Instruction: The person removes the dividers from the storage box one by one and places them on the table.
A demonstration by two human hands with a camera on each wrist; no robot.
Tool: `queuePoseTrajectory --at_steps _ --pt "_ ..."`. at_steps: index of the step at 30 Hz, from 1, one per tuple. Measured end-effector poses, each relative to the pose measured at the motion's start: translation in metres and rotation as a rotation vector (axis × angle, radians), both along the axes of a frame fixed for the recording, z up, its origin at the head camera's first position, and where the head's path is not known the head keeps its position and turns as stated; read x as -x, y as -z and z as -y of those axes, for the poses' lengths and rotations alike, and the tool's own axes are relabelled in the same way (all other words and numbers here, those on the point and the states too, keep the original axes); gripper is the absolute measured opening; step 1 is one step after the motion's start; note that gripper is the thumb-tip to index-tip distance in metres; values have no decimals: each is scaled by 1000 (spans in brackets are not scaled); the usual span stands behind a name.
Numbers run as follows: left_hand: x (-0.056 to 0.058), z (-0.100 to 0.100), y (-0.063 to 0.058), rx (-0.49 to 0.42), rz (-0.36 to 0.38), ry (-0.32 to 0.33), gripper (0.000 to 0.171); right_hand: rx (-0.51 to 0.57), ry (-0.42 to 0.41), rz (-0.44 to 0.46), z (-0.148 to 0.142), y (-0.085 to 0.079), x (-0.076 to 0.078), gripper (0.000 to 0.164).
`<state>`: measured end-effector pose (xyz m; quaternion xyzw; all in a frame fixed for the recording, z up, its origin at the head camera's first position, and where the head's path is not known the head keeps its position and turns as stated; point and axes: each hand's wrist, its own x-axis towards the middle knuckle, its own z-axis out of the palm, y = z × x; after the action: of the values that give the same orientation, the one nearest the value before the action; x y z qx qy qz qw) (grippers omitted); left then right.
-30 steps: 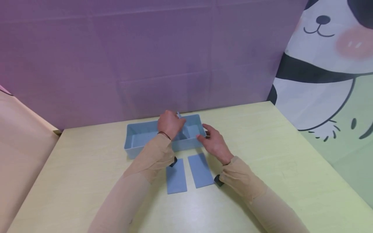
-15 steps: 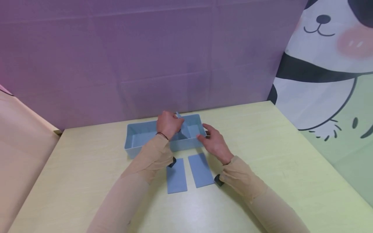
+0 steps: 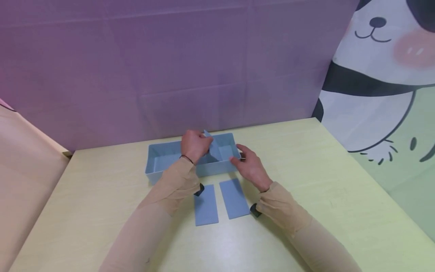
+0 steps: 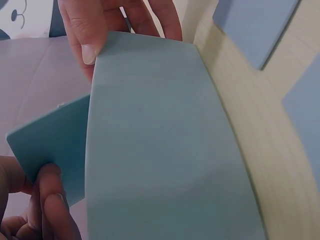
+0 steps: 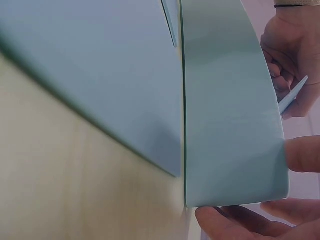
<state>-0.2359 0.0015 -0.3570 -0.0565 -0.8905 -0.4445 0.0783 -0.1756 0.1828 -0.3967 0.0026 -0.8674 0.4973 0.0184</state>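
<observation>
A long, pale blue rectangular box point(image 3: 214, 169) stands toward the back of the table. My left hand point(image 3: 195, 145) reaches over it and pinches a thin blue divider panel point(image 3: 214, 152) by its upper edge. That panel is upright across the inside of the box, right of the middle, with its top corner sticking above the rim. The left wrist view shows the thumb and fingers on the divider's upper part; its lower edge is hidden by the front wall. My right hand point(image 3: 250, 166) grips the box's right end, thumb over the front corner and fingers around the end wall.
Two flat blue panels lie side by side in front of the box, a left panel point(image 3: 206, 209) and a right panel point(image 3: 234, 198). The light wooden table point(image 3: 306, 196) meets a purple cloth point(image 3: 176, 75) close behind the box. A panda-print cloth point(image 3: 374, 113) hangs at the right.
My left hand has moved slightly left along the box, and the top of the divider panel has shifted left with it. The right hand and the box stay in place.
</observation>
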Motion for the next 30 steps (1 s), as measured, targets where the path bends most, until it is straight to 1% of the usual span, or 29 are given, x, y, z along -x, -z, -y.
queuePoseTrajectory --at_steps 9,17,21,26,30 --pt "0 3 2 -30 -8 0 36 3 -2 8 0 -1 -1 57" --pt "-5 5 3 -92 44 7 37 2 -11 -32 0 0 -1 57" --pt "-6 6 3 -105 46 7 36 3 -10 -30 -1 0 -1 57" --pt "-6 9 3 -145 57 19 35 -4 -8 -21 -1 1 -1 57" --pt "-7 10 3 -151 48 24 35 -6 -8 -18 -1 1 -1 57"
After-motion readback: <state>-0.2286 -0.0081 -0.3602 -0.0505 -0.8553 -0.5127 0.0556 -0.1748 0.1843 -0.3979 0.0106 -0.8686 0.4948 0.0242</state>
